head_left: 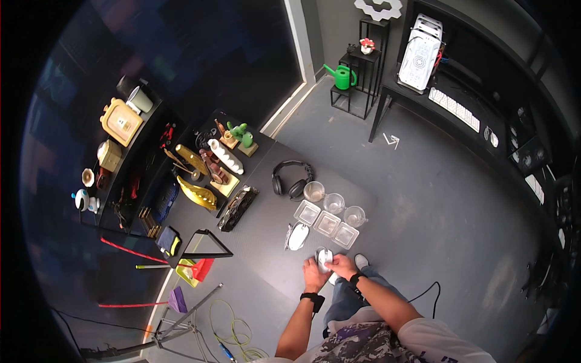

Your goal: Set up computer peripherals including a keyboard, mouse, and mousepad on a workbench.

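Note:
Near the table's front edge, a white computer mouse [324, 258] is between my two hands. My left hand [314, 276] is closed around its left and near side. From the right, the fingers of my right hand [343, 265] are closed on the mouse; exactly how they grip it is too small to tell. A second white mouse [298, 236] lies on the grey table [266, 254] just beyond my left hand, with a crumpled-looking strip along its left side. Farther off sit three clear square containers, one being the middle container [327, 224], and three clear round cups, including the middle cup [334, 203].
Black headphones [293, 178] rest beyond the cups. Toward the left stand a graphics card [237, 209], a yellow banana-shaped ornament [197, 193], a green cactus figure [244, 137] and loaded shelves. A black desk on the right bears a white computer case [420, 54] and keyboard [455, 109].

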Demonstrator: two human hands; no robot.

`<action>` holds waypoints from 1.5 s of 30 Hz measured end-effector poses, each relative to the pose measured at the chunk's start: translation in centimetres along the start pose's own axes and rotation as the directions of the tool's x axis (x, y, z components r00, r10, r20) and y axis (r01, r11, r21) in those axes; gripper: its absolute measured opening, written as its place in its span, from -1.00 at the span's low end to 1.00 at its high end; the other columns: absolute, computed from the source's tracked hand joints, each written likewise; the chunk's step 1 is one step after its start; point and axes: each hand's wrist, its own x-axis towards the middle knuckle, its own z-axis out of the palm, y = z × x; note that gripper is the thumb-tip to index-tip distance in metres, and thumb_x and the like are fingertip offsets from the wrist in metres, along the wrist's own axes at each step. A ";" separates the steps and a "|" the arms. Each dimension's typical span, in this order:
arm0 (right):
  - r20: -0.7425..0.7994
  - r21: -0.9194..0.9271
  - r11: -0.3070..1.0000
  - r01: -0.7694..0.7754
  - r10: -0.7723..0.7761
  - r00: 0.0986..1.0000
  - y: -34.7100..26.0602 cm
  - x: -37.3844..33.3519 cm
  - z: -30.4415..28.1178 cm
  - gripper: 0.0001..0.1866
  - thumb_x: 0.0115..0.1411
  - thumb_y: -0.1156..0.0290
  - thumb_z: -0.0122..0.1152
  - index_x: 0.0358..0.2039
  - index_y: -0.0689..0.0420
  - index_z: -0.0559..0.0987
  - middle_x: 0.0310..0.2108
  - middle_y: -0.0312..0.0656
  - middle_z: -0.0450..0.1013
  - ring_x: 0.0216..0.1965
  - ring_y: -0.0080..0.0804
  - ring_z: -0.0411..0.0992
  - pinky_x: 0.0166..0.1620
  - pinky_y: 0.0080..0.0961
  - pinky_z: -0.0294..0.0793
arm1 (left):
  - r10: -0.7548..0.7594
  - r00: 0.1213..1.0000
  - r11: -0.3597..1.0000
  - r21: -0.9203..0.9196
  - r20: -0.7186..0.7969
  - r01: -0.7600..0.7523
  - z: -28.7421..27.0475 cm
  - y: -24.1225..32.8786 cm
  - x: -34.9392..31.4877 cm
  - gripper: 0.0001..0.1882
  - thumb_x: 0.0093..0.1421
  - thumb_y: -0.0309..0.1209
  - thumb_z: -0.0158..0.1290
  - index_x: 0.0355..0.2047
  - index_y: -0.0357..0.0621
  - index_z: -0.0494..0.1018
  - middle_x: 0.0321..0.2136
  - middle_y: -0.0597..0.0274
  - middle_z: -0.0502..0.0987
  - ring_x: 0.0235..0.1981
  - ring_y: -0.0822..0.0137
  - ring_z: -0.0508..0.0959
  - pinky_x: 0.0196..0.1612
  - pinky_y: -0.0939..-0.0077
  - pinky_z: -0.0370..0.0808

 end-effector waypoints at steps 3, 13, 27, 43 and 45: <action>-0.132 0.096 0.995 0.004 0.009 0.991 1.4 1.2 1.3 -0.41 -0.06 -0.01 0.52 -0.26 0.20 0.49 -0.39 -0.17 0.59 -0.35 -0.42 0.55 -0.22 -0.47 0.54 | 0.013 0.999 0.994 -0.107 0.036 -0.009 -0.1 -0.2 1.3 -0.11 -0.33 -0.33 0.49 -0.04 -0.49 0.27 -0.14 -0.26 0.38 -0.11 -0.23 0.45 -0.03 0.11 0.49; 0.050 0.005 0.991 0.134 -0.134 0.990 -3.0 1.4 -2.0 -0.16 -0.23 -0.25 0.50 -0.18 0.23 0.50 -0.29 -0.02 0.56 -0.18 -0.14 0.55 -0.11 -0.33 0.49 | 0.051 0.996 0.975 -0.220 0.075 -0.033 -4.5 1.5 0.4 -0.17 -0.22 -0.32 0.48 -0.04 -0.42 0.24 -0.26 -0.20 0.57 -0.24 -0.12 0.62 -0.17 0.18 0.56; 0.195 0.060 0.942 0.330 -0.335 0.922 -8.1 6.5 -18.2 -0.27 -0.10 -0.14 0.43 -0.13 0.24 0.55 -0.21 -0.01 0.57 -0.15 -0.19 0.54 -0.10 -0.30 0.49 | 0.272 0.962 0.833 -0.505 0.013 -0.228 -4.8 10.4 10.7 -0.45 -0.02 -0.61 0.30 -0.03 -0.44 0.32 -0.24 -0.02 0.59 -0.26 0.28 0.61 -0.22 0.44 0.58; -0.534 0.362 0.894 0.264 -0.033 0.845 8.8 -1.8 -42.6 -0.34 -0.02 -0.04 0.40 -0.07 0.23 0.52 -0.13 -0.03 0.54 -0.13 -0.22 0.52 -0.08 -0.33 0.47 | 0.639 0.557 0.733 -0.640 0.530 -0.232 8.7 40.0 20.4 -0.85 0.27 -0.71 -0.13 -0.19 -0.47 0.40 -0.33 0.03 0.60 -0.34 0.28 0.64 -0.17 0.40 0.61; -0.594 0.387 0.884 0.262 0.021 0.805 12.1 -2.9 -42.9 -0.32 -0.02 -0.05 0.40 -0.07 0.24 0.51 -0.12 -0.01 0.53 -0.10 -0.20 0.50 -0.06 -0.33 0.46 | 0.645 0.467 0.755 -0.600 0.605 -0.266 10.9 42.8 20.4 -0.83 0.27 -0.71 -0.15 -0.17 -0.43 0.40 -0.32 0.05 0.59 -0.33 0.32 0.62 -0.14 0.42 0.59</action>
